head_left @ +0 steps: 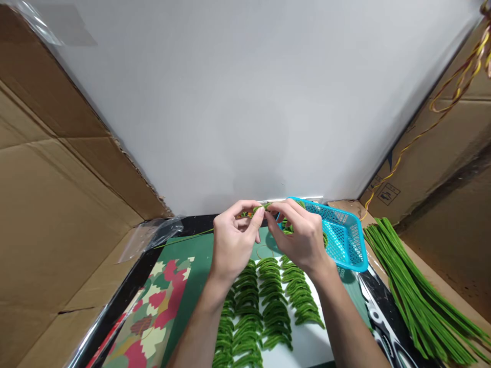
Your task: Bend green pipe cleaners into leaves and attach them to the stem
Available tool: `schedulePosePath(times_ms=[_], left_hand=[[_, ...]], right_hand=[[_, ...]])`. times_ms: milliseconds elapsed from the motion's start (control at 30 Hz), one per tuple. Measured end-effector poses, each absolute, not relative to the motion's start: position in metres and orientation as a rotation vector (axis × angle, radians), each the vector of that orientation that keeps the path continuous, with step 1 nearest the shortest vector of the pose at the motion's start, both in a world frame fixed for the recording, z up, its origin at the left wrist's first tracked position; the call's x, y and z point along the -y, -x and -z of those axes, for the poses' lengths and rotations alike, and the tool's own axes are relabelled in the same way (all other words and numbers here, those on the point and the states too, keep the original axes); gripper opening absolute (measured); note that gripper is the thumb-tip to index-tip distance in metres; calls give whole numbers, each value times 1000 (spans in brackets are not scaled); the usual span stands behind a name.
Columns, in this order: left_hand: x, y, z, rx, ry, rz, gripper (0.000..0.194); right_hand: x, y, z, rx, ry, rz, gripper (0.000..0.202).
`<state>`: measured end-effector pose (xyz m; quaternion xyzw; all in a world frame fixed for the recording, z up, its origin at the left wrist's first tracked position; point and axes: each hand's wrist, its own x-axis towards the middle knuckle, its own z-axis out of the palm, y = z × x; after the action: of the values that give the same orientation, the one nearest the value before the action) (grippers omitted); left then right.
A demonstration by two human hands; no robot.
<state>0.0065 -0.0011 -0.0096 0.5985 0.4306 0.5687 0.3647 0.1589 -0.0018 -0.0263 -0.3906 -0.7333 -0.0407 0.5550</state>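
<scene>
Left hand and right hand, fingertips pinched closed together on a green fuzzy stem, right up above the rows of curved green pieces, blue basket just beside!

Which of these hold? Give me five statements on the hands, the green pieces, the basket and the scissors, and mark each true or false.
1. The left hand and right hand meet at a small green piece. True.
2. The blue basket is left of both hands. False: it is on the right, partly behind the right hand.
3. Curved green pieces lie in rows on a white sheet. True.
4. The scissors lie in the basket. False: they lie outside it, nearer the person.
5. Long green strips lie right of the scissors. True.
</scene>
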Motion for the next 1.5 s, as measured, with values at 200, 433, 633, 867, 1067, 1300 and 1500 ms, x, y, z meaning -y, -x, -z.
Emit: schedulePosePath(times_ms=[200, 433, 633, 867, 1067, 1300, 1500], left_hand=[[3, -2, -2, -1015, -1305, -1369, 28], [4, 0, -5, -977, -1243, -1211, 30], [4, 3, -5, -971, -1315, -1171, 33], [3, 7, -3, -956, -1354, -1123, 34], [2, 7, -2, -933, -1390, -1139, 34], [4, -7, 13, -1177, -1834, -1294, 10], [10, -9, 8, -1202, -2140, -1273, 14]], right_hand=[[0, -175, 25, 1793, 813, 188, 13], [-1, -185, 32, 1807, 765, 289, 30], [-1, -185, 37, 1791, 707, 390, 31], [-2, -187, 40, 1794, 694, 443, 32], [-1, -173, 37, 1819, 758, 318, 25], [0, -165, 23, 1437, 898, -1068, 31], [14, -171, 27, 1097, 781, -1401, 38]])
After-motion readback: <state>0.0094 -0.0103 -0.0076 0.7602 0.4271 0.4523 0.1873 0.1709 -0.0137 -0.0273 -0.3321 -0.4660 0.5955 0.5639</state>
